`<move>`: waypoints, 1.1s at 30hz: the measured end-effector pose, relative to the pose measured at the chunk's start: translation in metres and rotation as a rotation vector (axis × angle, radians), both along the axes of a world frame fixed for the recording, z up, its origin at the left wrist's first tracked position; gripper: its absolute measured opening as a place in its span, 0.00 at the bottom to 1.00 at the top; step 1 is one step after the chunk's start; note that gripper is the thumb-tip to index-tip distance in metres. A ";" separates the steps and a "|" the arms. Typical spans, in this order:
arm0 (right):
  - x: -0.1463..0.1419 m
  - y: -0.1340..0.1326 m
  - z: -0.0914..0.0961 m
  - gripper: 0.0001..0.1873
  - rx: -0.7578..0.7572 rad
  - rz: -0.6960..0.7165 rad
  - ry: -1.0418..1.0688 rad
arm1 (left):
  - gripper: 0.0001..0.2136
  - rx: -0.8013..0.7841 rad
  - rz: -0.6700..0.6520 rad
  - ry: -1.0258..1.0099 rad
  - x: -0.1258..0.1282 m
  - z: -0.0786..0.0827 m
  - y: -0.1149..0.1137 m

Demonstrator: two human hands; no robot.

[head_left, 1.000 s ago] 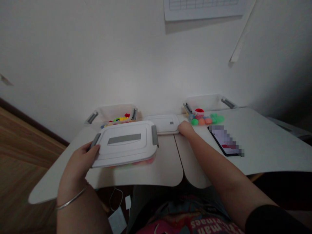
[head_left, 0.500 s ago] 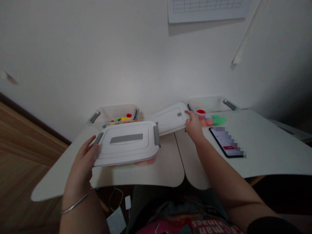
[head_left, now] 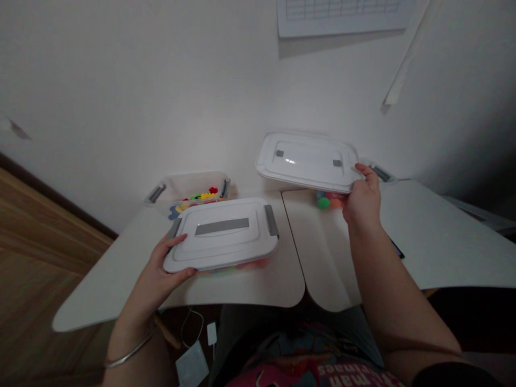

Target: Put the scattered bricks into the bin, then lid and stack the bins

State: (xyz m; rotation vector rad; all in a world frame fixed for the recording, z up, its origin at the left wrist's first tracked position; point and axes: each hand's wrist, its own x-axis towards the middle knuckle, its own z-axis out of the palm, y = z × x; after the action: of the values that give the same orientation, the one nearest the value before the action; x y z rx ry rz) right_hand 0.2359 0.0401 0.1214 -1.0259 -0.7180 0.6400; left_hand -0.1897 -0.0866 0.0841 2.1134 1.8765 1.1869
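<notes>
Head view looks down on a split white counter [head_left: 443,231], with two clear tubs against the wall. Right hand [head_left: 364,198] is closed on the edge of a white lid [head_left: 302,161], holding it up and tilted, clear of the counter, in front of the right tub [head_left: 381,173]. Left hand [head_left: 155,282] clasps the corner of a white lidded box [head_left: 221,236] on the counter, thumb on top, fingers along the near edge. That box's lid is on, and the left tub [head_left: 193,183] stands uncovered with coloured pieces [head_left: 197,197] showing. Raised lid hides most of the right tub, so whether the coloured balls [head_left: 324,202] lie inside it cannot be told. Right forearm covers most of a phone [head_left: 397,249].
</notes>
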 end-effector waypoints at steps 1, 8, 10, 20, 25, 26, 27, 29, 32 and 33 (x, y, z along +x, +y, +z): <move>-0.001 -0.001 0.003 0.21 -0.007 0.014 0.048 | 0.34 -0.003 -0.028 0.002 0.008 -0.002 0.001; -0.011 -0.010 0.019 0.21 -0.029 0.099 0.207 | 0.28 0.108 -0.099 0.064 0.072 -0.013 0.019; -0.013 -0.012 0.022 0.23 -0.045 0.118 0.225 | 0.25 0.153 -0.076 0.128 0.089 -0.010 0.025; -0.017 -0.015 0.019 0.25 -0.025 0.160 0.220 | 0.22 0.208 -0.100 0.514 0.166 0.010 0.054; -0.016 -0.014 0.012 0.25 0.001 0.171 0.177 | 0.21 0.186 -0.064 0.511 0.170 0.008 0.087; -0.016 -0.014 0.011 0.25 -0.001 0.171 0.182 | 0.21 0.189 -0.058 0.515 0.170 0.009 0.093; -0.016 -0.014 0.011 0.25 -0.006 0.173 0.187 | 0.21 0.190 -0.049 0.518 0.171 0.009 0.099; -0.017 -0.015 0.010 0.26 -0.027 0.177 0.199 | 0.21 0.182 -0.036 0.521 0.173 0.009 0.109; -0.018 -0.016 0.011 0.27 -0.065 0.181 0.222 | 0.20 0.164 -0.025 0.510 0.175 0.010 0.123; -0.018 -0.017 0.012 0.28 -0.074 0.181 0.230 | 0.20 0.162 -0.023 0.504 0.176 0.010 0.128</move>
State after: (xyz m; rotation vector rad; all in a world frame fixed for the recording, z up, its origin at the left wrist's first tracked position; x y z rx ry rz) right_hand 0.2175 0.0233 0.1333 -0.9425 -0.5917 0.9315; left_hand -0.0139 0.0411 0.0940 2.7179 1.9784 0.8828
